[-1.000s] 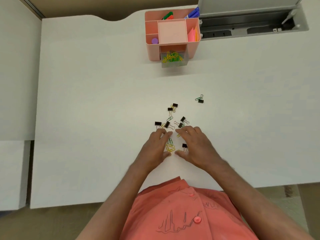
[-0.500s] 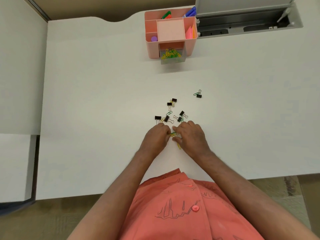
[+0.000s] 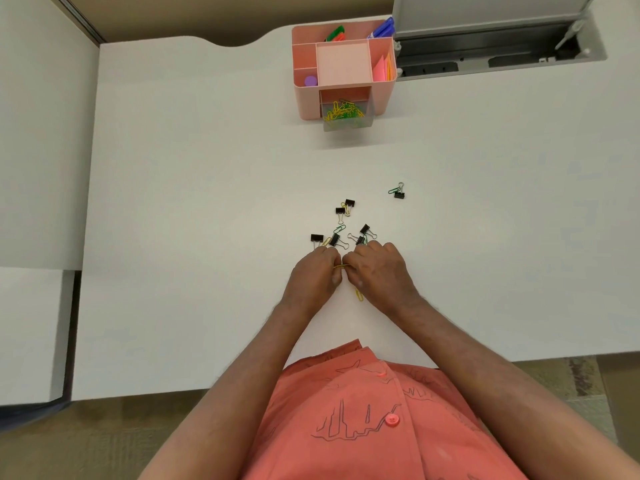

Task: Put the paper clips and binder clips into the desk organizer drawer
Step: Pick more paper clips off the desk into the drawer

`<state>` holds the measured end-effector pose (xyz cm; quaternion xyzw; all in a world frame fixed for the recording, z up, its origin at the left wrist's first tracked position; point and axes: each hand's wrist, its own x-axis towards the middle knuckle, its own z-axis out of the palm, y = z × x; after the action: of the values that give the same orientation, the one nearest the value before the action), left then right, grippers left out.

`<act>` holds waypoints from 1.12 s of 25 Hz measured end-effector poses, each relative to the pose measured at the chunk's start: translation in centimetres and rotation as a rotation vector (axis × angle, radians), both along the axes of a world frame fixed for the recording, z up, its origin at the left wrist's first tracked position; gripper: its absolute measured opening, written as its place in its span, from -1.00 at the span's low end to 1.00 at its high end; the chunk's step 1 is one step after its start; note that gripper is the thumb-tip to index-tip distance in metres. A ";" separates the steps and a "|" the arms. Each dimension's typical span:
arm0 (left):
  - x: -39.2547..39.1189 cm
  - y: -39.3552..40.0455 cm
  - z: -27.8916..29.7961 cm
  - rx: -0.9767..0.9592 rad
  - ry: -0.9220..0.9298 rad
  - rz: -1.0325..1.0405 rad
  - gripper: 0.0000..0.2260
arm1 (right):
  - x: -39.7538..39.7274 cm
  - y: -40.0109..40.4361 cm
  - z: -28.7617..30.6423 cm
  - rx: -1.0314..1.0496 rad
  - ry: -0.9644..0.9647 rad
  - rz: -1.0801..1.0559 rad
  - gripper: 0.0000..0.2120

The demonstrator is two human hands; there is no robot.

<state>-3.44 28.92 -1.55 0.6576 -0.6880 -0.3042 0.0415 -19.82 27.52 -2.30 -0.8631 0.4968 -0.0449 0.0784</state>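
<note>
My left hand point(image 3: 317, 277) and my right hand point(image 3: 379, 275) are pressed together on the white desk, fingers curled over yellow paper clips point(image 3: 341, 267) pinched between them. One yellow paper clip point(image 3: 359, 294) lies just under my right hand. Several black binder clips point(image 3: 335, 239) and coloured paper clips are scattered just beyond my fingertips, with one pair point(image 3: 398, 192) apart to the right. The pink desk organizer point(image 3: 341, 62) stands at the far edge, its clear drawer point(image 3: 347, 116) pulled open and holding yellow and green paper clips.
The organizer's top compartments hold markers point(image 3: 381, 29), sticky notes point(image 3: 382, 69) and a purple item point(image 3: 310, 81). A grey cable tray point(image 3: 498, 50) is recessed in the desk to the organizer's right. A lower white surface point(image 3: 31, 334) adjoins on the left.
Both hands have drawn together and curled shut over the nearest paper clips, which lay loose between them a second ago. The scattered binder clips beyond have not moved.
</note>
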 end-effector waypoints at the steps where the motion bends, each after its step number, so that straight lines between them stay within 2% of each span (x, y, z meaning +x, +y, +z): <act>1: 0.0 -0.1 0.0 0.003 0.014 0.009 -0.96 | -0.1 -0.1 0.0 0.024 -0.012 -0.010 -0.93; 8: 0.2 -0.2 -0.3 -0.007 0.036 0.021 -0.90 | -1.3 -2.1 2.5 0.134 -0.098 -0.186 -0.87; 11: -0.1 0.0 -0.5 0.003 0.041 0.072 -0.91 | -1.6 -4.6 4.2 0.237 -0.210 -0.281 -0.86; 14: -0.4 0.1 -0.3 0.011 0.052 0.175 -0.77 | -1.5 -7.8 6.0 0.314 -0.399 -0.365 -0.88; 19: -0.4 -0.7 -0.2 0.057 0.015 0.166 -0.79 | -0.1 -14.6 8.6 0.240 -0.568 -0.456 -0.87; 23: 0.1 -1.8 -0.3 0.128 0.036 0.174 -0.85 | 1.9 -20.8 9.4 0.013 -0.467 -0.441 -0.84; 28: 1.8 -2.8 -0.2 0.255 0.249 0.299 -0.89 | 3.8 -25.7 7.9 -0.073 -0.112 -0.373 -0.80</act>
<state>-1.62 26.13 -1.79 0.7095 -0.5283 -0.4580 0.0874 -16.00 1.78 5.57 -0.7544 0.6412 -0.1245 0.0649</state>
